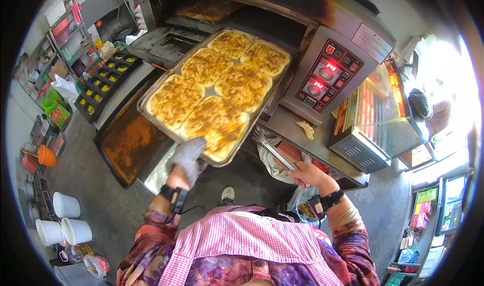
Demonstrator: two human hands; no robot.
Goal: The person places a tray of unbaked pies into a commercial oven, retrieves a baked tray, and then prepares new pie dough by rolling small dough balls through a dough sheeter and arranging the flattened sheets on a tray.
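Observation:
A large metal baking tray (220,162) holds several round flatbreads (205,66) with a browned, crumbly topping, set edge to edge. Its far end is at the mouth of the oven (242,18), and the tray slants toward me. My left hand (186,157), in a grey-white knit glove, grips the tray's near edge close to its left corner. Bare, my right hand (307,175) is wrapped around the handle end of metal tongs (277,154). The tongs point up and left, apart from the tray, beside its right near side.
The oven's control panel (330,76) glows red at the right. Beside it a metal counter (322,145) carries a glass display warmer (370,119). At the left are a stained dark tray (128,134) and a black mould pan (108,81). White buckets (65,205) stand on the floor.

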